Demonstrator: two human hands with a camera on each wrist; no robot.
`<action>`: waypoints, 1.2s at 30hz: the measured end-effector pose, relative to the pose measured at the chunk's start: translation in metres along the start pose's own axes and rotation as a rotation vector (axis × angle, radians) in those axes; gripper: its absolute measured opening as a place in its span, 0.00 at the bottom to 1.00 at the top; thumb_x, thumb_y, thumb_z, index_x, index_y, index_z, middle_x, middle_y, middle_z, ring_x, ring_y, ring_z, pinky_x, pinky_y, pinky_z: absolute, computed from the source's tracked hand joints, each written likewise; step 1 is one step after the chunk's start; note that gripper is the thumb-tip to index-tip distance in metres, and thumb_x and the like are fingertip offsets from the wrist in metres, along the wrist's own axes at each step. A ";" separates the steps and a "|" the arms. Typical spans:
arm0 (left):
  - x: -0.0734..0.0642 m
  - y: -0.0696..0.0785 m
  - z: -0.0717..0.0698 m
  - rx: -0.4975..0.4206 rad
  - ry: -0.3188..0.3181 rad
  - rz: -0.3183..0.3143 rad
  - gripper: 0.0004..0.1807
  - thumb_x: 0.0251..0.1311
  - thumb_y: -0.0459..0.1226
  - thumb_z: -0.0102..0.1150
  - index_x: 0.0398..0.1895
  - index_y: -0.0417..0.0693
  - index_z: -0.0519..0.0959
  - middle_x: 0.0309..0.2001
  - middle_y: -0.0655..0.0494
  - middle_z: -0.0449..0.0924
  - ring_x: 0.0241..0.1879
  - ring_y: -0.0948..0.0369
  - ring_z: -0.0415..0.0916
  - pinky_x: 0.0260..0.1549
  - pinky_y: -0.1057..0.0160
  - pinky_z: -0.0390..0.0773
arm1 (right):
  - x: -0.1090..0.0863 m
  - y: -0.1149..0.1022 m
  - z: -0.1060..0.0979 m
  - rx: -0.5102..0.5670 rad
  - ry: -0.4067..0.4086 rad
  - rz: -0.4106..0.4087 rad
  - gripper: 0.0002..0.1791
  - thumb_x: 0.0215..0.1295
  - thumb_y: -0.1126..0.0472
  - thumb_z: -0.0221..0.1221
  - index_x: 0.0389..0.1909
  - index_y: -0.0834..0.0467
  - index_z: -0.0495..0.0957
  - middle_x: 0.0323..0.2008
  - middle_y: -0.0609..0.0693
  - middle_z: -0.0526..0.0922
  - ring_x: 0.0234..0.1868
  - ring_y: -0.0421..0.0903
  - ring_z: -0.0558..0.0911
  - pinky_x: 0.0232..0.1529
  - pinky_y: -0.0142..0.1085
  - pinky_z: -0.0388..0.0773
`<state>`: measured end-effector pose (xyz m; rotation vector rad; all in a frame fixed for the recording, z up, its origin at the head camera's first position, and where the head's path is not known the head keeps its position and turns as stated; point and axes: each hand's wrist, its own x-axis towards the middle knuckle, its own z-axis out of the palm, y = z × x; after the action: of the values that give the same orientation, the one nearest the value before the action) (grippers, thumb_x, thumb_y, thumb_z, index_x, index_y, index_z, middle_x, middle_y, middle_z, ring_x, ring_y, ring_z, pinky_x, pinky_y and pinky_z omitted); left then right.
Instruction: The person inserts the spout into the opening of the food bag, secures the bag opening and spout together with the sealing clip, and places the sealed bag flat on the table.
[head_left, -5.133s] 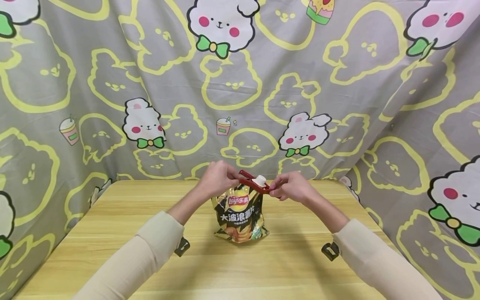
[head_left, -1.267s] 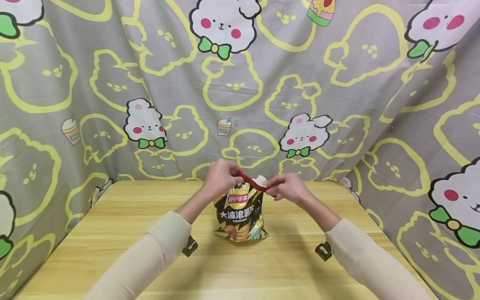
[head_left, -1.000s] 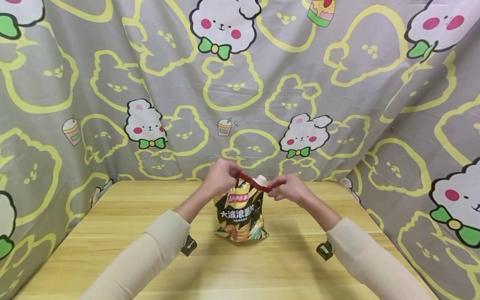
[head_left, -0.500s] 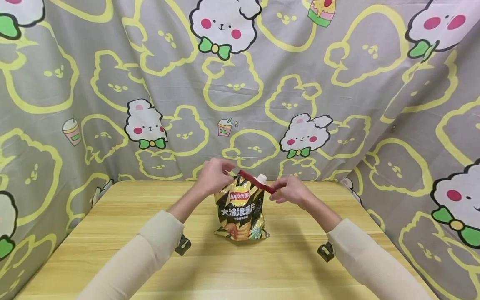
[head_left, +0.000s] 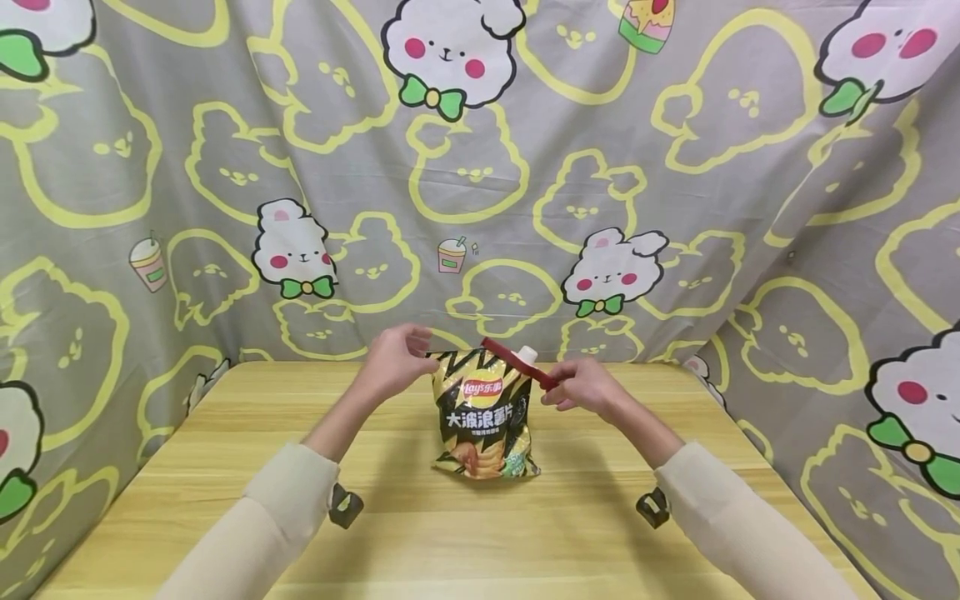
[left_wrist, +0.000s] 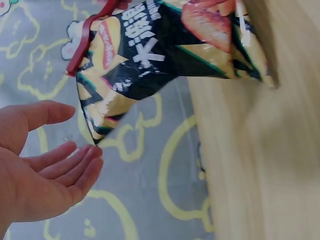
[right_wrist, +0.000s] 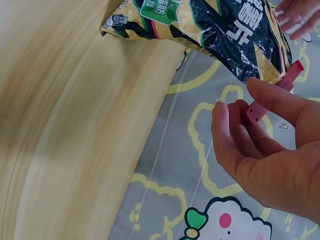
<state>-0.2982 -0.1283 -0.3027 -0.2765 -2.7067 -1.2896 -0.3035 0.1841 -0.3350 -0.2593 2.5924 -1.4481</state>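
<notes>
A black-and-gold Lay's chip bag (head_left: 483,421) stands upright on the table. Across the right part of its top edge lies a red bag clip (head_left: 517,360) with a white spout cap (head_left: 527,355), slanting down to the right. My left hand (head_left: 397,362) is off the clip, its fingers loosely spread by the bag's top left corner. In the left wrist view its fingertips (left_wrist: 95,150) are close to that corner; touching or not, I cannot tell. My right hand (head_left: 588,387) has thumb and curled fingers around the clip's right end (right_wrist: 256,113).
The wooden table (head_left: 480,533) has its far edge just behind the bag. A grey patterned curtain (head_left: 480,208) hangs behind and at both sides. Black wrist mounts (head_left: 347,507) protrude under both sleeves.
My left hand has let go of the clip and moved left. The bag's upper left corner has spread out. My right hand has stayed at the clip's right end, shifting slightly right.
</notes>
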 end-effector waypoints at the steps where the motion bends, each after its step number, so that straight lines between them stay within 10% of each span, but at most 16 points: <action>1: -0.002 -0.004 -0.001 -0.014 -0.021 -0.017 0.28 0.58 0.36 0.68 0.63 0.42 0.76 0.58 0.41 0.82 0.58 0.47 0.80 0.55 0.48 0.81 | 0.000 0.001 0.000 -0.002 0.000 0.001 0.12 0.57 0.71 0.68 0.43 0.68 0.83 0.42 0.61 0.84 0.36 0.47 0.85 0.46 0.45 0.87; 18: -0.033 -0.071 0.032 -0.178 -0.297 -0.160 0.28 0.56 0.29 0.68 0.63 0.36 0.76 0.52 0.36 0.84 0.45 0.53 0.85 0.49 0.51 0.84 | -0.001 0.009 0.003 0.013 0.013 0.019 0.15 0.56 0.68 0.70 0.43 0.69 0.80 0.36 0.58 0.87 0.34 0.46 0.84 0.45 0.45 0.87; 36: -0.033 -0.065 0.051 -0.246 -0.321 -0.135 0.29 0.54 0.29 0.68 0.63 0.33 0.76 0.47 0.39 0.87 0.46 0.50 0.86 0.50 0.49 0.84 | -0.001 0.027 0.015 0.094 -0.045 0.104 0.23 0.60 0.66 0.66 0.56 0.69 0.79 0.51 0.63 0.85 0.42 0.51 0.86 0.47 0.45 0.86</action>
<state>-0.2821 -0.1318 -0.3901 -0.3582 -2.8633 -1.7593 -0.3016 0.1861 -0.3659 -0.1414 2.4556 -1.5049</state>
